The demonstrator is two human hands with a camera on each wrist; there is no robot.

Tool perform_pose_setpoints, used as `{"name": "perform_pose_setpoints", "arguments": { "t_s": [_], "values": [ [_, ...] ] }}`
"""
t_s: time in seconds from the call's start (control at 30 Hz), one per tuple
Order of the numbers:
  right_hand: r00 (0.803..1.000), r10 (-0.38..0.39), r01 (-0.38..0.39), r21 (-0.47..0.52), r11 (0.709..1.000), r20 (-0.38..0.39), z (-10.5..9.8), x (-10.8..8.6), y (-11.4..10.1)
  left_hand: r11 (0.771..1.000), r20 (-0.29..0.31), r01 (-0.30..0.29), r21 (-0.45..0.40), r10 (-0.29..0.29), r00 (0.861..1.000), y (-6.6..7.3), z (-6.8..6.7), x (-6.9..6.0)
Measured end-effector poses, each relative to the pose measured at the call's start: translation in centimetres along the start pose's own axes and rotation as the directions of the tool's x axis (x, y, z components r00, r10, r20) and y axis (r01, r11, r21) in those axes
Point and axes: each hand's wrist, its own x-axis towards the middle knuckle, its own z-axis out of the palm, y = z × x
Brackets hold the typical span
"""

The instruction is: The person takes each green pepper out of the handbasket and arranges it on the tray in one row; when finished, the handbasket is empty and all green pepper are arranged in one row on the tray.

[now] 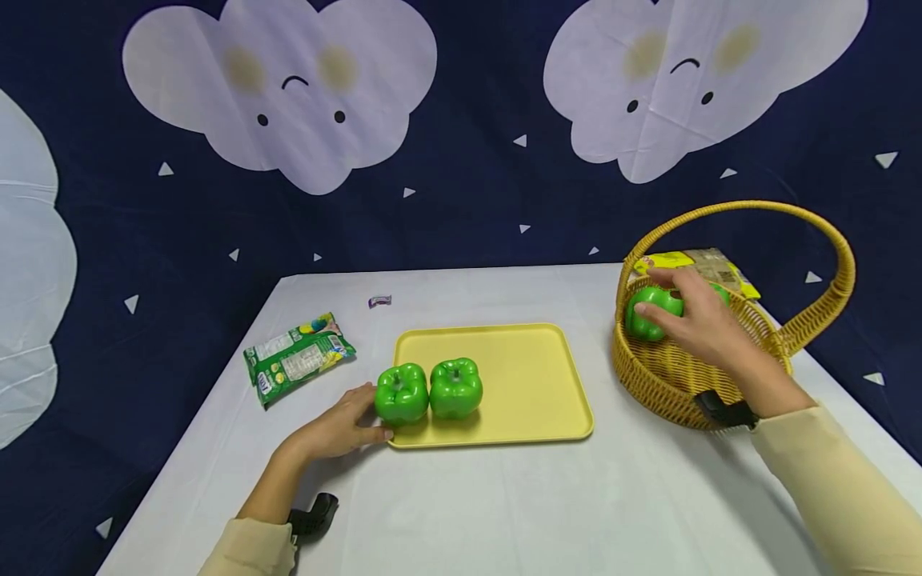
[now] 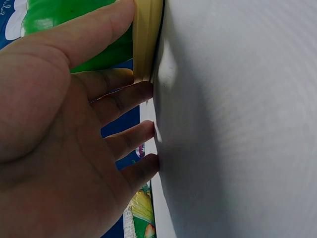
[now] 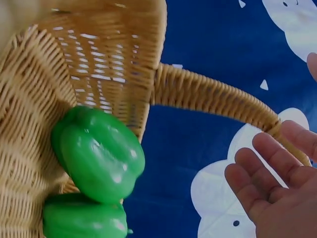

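Pepper partly behind right hand

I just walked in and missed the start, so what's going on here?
A person is working with peppers at a table. Two green peppers sit side by side on a yellow tray, with the left hand at its near left corner. Two more peppers lie in the basket. The right hand is over the basket with its fingers loose, holding nothing.
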Motion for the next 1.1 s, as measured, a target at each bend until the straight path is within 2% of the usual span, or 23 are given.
{"name": "perform_pose_setpoints", "arguments": {
  "t_s": [0.17, 0.4, 0.7, 1.1],
  "values": [
    [1.000, 0.015, -0.015, -0.026, 1.000, 0.004, -1.0, 0.2, 0.4, 1.000, -0.003, 0.007, 0.015, -0.007, 1.000, 0.1, 0.0, -0.1],
    [1.000, 0.000, -0.001, -0.044, 0.999, -0.031, -2.0, 0.8, 1.7, 1.000, -0.007, 0.005, 0.022, -0.005, 1.000, 0.4, -0.2, -0.2],
    [0.993, 0.120, -0.120, -0.089, 0.989, 0.000, -2.6, 0.9, 3.8, 1.000, -0.004, 0.017, 0.019, -0.017, 1.000, 0.3, -0.1, -0.1],
    [0.988, 0.157, -0.156, -0.144, 0.977, -0.008, -2.5, 1.7, 5.3, 1.000, 0.001, 0.028, 0.006, -0.028, 1.000, 0.3, 0.0, 0.1]
  ]
}}
